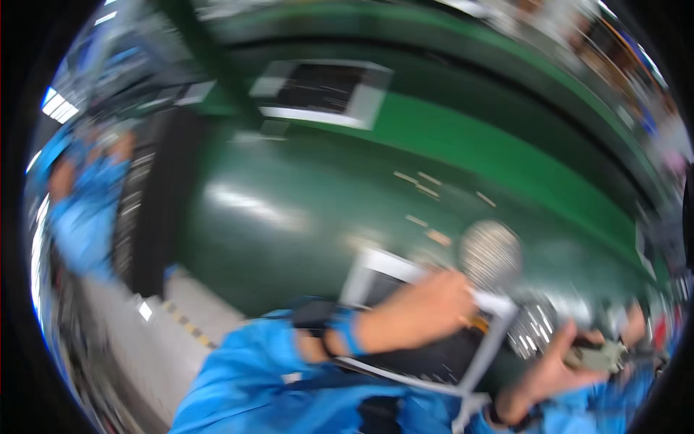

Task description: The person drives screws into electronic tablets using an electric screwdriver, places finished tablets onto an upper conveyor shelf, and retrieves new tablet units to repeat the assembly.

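Observation:
Motion blurs the whole head view. My left hand is closed, fingers pressed together, above a white-framed tray or panel with a dark inside; what the fingers hold, if anything, is hidden. A small orange-yellow thing shows just beside that hand. My right hand, at the lower right, is wrapped round a pale grey-green object whose kind the blur hides. Between the hands lies a round shiny metal dish or coil, and a similar round ridged one sits farther off.
Several small pale strips lie on the green worktop. Another white-framed dark panel rests at the back. A long black rack stands left, beside a person in blue. Another hand shows at far right.

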The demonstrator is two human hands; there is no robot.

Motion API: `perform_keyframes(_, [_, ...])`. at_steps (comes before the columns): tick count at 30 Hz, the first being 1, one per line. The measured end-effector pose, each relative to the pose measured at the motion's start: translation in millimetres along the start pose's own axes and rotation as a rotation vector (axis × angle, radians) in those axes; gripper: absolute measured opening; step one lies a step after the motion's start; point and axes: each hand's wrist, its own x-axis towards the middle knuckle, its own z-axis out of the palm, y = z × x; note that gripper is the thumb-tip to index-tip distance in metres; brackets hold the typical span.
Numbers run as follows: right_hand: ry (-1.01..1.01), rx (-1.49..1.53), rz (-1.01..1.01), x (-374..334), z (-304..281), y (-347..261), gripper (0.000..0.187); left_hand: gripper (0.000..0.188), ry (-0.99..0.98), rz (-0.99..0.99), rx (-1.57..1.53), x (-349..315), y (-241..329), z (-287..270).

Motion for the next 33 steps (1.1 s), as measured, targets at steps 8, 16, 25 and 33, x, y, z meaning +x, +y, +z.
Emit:
perform_keyframes(8, [-0.203, 0.563, 0.166, 9, -16, 8, 0.063, 0.042, -0.027, -0.034, 0.018, 29, 2, 16])
perform_keyframes(16, [-0.248, 0.838, -0.147, 4, -7, 37, 0.062, 0.051, -0.074, -0.085, 0.010, 29, 11, 18])
perform_keyframes(25, [-0.433, 0.883, -0.176, 7, -12, 62, 0.075, 0.058, -0.121, -0.131, -0.020, 32, 8, 23])
perform_keyframes(33, [-0.419, 0.882, -0.131, 4, -4, 50, 0.072, 0.059, -0.161, -0.132, -0.032, 33, 0, 13])
